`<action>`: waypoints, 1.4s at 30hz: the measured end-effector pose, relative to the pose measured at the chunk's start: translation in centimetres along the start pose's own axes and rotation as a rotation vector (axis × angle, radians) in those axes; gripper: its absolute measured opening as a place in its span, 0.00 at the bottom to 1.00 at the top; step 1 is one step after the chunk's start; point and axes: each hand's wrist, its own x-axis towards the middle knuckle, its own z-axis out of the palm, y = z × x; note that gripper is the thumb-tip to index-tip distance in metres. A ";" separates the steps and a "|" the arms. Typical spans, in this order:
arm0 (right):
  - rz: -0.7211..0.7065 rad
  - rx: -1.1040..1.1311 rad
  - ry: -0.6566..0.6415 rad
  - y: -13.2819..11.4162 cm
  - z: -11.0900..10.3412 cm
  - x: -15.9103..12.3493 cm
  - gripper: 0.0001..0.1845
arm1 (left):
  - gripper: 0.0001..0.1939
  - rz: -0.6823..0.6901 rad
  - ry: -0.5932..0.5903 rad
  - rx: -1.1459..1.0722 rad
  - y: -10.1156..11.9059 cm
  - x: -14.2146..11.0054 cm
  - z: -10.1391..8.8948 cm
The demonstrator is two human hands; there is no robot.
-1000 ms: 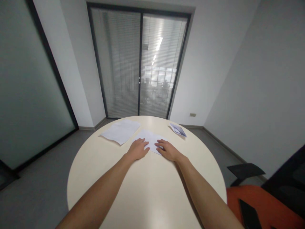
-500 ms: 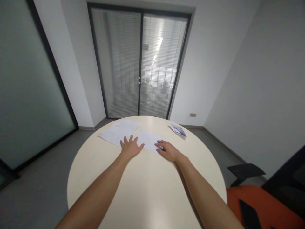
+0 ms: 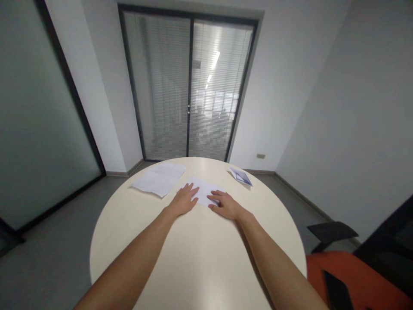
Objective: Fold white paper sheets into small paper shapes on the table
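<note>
A white sheet of paper lies flat on the round cream table, partly covered by both hands. My left hand rests on its left side with the fingers stretched out. On its right side lies my right hand, palm down, fingers extended and slightly apart. Neither hand grips anything. Another white sheet, a little creased, lies to the left of my left hand and apart from it.
A folded card with a dark printed picture lies near the table's far right edge. An office chair with an orange seat and black armrests stands at the right. Beyond the table is a glass door with blinds.
My left hand has moved right, off the left sheet and onto the middle one. The left sheet has shifted slightly left, so a gap shows between the two. My right hand has barely moved.
</note>
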 end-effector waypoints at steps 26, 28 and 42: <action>0.059 0.151 -0.053 -0.3 -1.2 0.2 0.30 | 0.24 0.146 -0.080 -0.163 1.2 -0.5 -0.5; 0.075 0.179 -0.051 -0.4 -1.4 0.2 0.28 | 0.23 0.146 -0.079 -0.169 1.3 -0.5 -0.5; 0.095 0.268 -0.006 0.7 -1.6 0.2 0.23 | 0.12 0.142 -0.001 -0.214 2.3 -0.5 -0.9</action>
